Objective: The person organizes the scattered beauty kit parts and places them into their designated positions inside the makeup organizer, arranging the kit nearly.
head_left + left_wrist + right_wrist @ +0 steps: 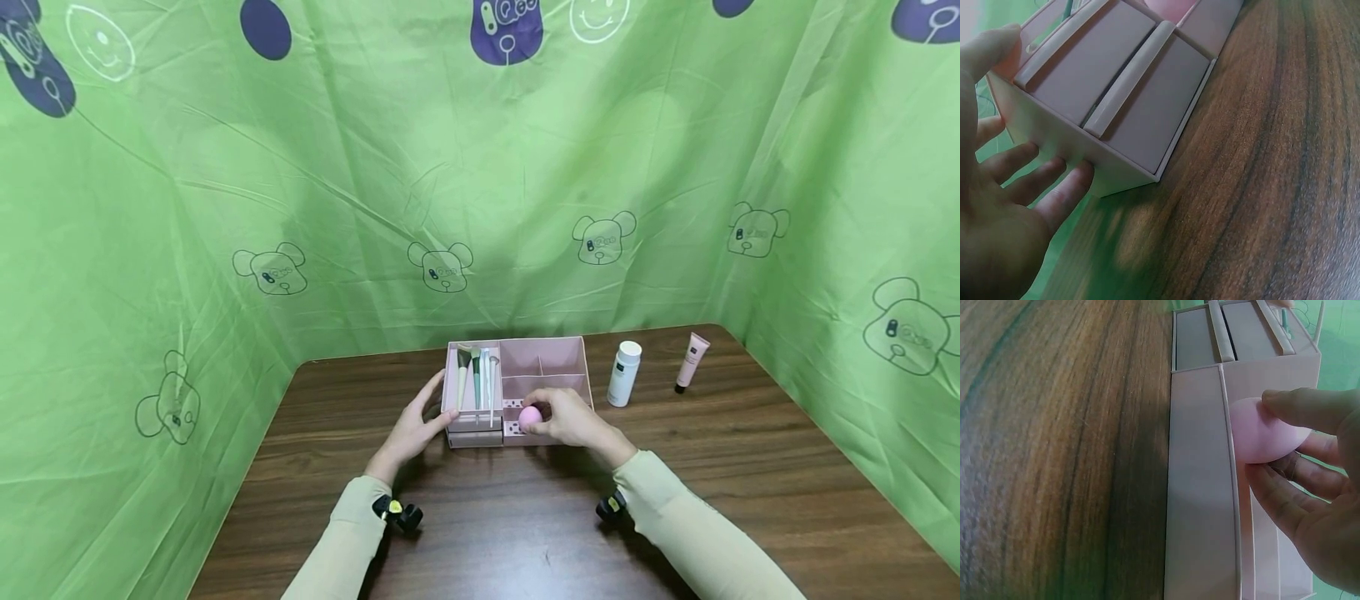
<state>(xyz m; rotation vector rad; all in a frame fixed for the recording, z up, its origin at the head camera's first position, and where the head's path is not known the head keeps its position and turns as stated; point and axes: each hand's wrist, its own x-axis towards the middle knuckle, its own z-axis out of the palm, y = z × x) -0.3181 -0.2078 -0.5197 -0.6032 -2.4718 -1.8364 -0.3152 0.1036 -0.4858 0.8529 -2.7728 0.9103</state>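
Observation:
A pink desk organizer (543,350) stands on the table, with two small drawers (1094,62) at its front left. My left hand (412,423) rests against the organizer's left side; in the left wrist view its fingertips touch the side wall and the thumb lies at the top edge. My right hand (573,419) pinches a pink egg-shaped makeup sponge (1266,431) between thumb and fingers. The sponge is at the organizer's front compartment, next to the drawers. Whether it touches the compartment floor I cannot tell. Several makeup brushes (476,379) lie in the upper left compartment.
To the right of the organizer stands a white bottle (624,375). Farther right is a pink tube (692,363) with a black cap. The brown wooden table (495,533) ends at a green curtain (480,167) behind and at both sides.

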